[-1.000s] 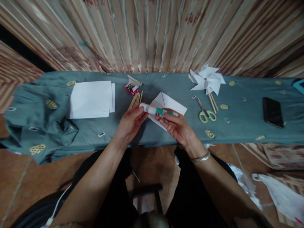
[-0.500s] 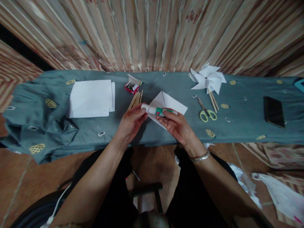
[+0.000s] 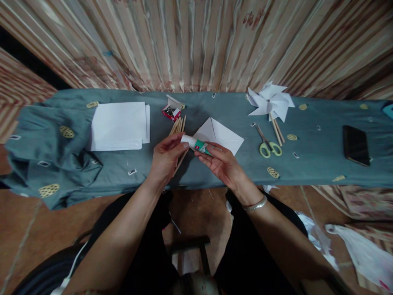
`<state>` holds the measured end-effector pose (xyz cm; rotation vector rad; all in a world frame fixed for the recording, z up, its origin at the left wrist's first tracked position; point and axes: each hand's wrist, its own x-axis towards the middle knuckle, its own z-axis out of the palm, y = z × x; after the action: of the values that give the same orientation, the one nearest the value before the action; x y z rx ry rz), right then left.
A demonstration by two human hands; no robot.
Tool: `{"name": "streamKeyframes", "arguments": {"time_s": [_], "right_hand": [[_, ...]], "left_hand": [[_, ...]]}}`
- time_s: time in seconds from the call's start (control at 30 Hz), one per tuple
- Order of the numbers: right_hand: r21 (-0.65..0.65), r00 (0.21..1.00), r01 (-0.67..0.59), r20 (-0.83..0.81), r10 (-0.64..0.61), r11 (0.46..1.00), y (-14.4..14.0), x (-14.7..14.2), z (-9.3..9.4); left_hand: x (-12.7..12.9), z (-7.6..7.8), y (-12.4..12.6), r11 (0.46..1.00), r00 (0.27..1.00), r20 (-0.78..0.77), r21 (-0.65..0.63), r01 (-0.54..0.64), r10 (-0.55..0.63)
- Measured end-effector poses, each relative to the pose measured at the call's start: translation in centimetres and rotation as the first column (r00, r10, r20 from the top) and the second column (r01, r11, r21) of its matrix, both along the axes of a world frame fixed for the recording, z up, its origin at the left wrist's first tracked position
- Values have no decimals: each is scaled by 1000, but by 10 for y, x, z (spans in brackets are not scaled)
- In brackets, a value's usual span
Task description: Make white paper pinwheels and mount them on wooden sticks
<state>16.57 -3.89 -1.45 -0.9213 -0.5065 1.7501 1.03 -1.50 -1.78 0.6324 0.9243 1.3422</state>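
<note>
A white and green glue stick [image 3: 199, 146] is held between both hands above the cloth-covered table. My left hand [image 3: 167, 153] pinches its white end, fingers closed. On the green end, my right hand [image 3: 221, 159] has its thumb and fingers closed. Beneath and behind the glue stick lies a folded white paper [image 3: 227, 137], partly covered by the right hand. Several wooden sticks [image 3: 181, 125] lie by my left hand, which hides part of them. A small red box [image 3: 172, 110] with its flap up, holding small metal pieces, stands just beyond the sticks.
A stack of white paper [image 3: 119, 127] lies on the left of the table [image 3: 319, 164]. To the right are a white paper pinwheel [image 3: 270, 101] on sticks, green-handled scissors [image 3: 269, 148] and a black phone [image 3: 356, 145]. A pleated curtain [image 3: 196, 45] hangs behind.
Both hands have shifted slightly left and down with the glue stick, which now slants more toward the lower right. More of the folded paper and the wooden sticks shows.
</note>
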Motion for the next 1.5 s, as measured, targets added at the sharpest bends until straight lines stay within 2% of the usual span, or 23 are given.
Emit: {"name": "streamKeyframes", "arguments": {"time_s": [0.17,0.4,0.5,0.57,0.63,0.7,0.77,0.83,0.93,1.1,1.17,1.23,1.27,1.33,1.4,1.43,1.5], "right_hand": [[-68,996,-87,-12,87,994,-4,-13,-3],[-20,979,-196,43,197,980,-7,-28,-3],[42,951,-221,230,206,974,-8,-22,-4],[130,881,-189,461,109,973,-8,-7,-5],[267,718,-173,693,-64,948,-7,14,-6],[349,498,-207,842,-208,914,-7,38,-6],[354,294,-270,916,-273,896,-8,57,-5],[332,169,-319,941,-292,888,-11,70,-4],[301,88,-367,953,-289,880,-16,76,-3],[296,37,-423,950,-310,856,-22,80,-4],[320,13,-440,936,-351,839,-23,82,-4],[337,3,-475,924,-381,813,-24,84,-5],[338,3,-496,922,-388,800,-24,85,-5],[329,6,-532,923,-385,780,-25,85,-7],[309,9,-557,930,-367,771,-25,84,-10],[298,10,-568,935,-356,767,-25,84,-11],[286,18,-586,940,-340,759,-26,84,-15]], "left_hand": [[-4,0,-4,999,1000,3,-34,7,-7],[-6,-1,-11,998,999,20,-46,42,-42],[-23,5,-6,1000,996,-92,-5,-17,16],[-44,6,0,993,961,-256,76,-91,108],[-67,3,6,979,858,-479,161,-123,186],[-87,-3,11,992,675,-729,122,-42,118],[-100,-10,15,997,451,-891,69,24,51],[-105,-14,18,996,318,-948,54,70,29],[-105,-16,22,987,222,-973,87,138,54],[-104,-6,14,974,160,-978,161,160,136],[-95,-1,5,943,156,-955,277,185,250],[-75,1,-3,862,192,-916,397,315,351],[-61,1,-6,803,218,-899,437,406,379],[-31,-4,-10,678,246,-909,415,607,337],[-4,-12,-11,570,253,-931,361,737,263],[6,-16,-10,552,254,-938,344,760,235],[20,-23,-7,554,234,-950,311,772,207]]}}
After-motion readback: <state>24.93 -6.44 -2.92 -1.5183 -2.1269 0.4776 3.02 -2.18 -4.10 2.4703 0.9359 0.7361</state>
